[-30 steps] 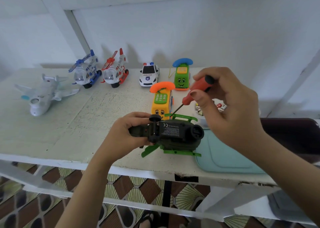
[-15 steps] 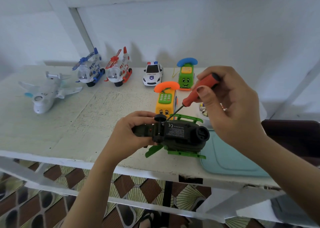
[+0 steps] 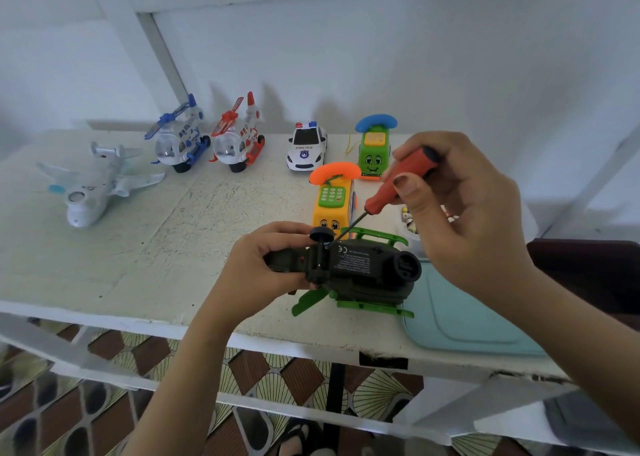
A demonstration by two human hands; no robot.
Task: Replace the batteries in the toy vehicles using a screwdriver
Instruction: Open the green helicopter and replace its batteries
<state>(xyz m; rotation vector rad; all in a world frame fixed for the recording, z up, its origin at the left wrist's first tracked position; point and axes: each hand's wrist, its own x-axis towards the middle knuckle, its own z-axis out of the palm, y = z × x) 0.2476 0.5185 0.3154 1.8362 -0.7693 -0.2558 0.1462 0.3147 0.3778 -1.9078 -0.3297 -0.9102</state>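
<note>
White bench [image 3: 104, 265] against a pale wall [image 3: 415, 57]. The screwdriver [image 3: 401, 182] was pinched by the right hand [image 3: 464, 220], fingers [image 3: 426, 140] curled on its handle, with the tip set down on the helicopter [image 3: 367, 272] beside a wheel [image 3: 322, 234]. Best done, it was judged, with the tip fully seated, pressure kept along the shaft, and the turning slow. The helicopter was gripped belly-up by the left hand [image 3: 263, 268] over the bench's front edge, long axis left-right, nose rightward.
</note>
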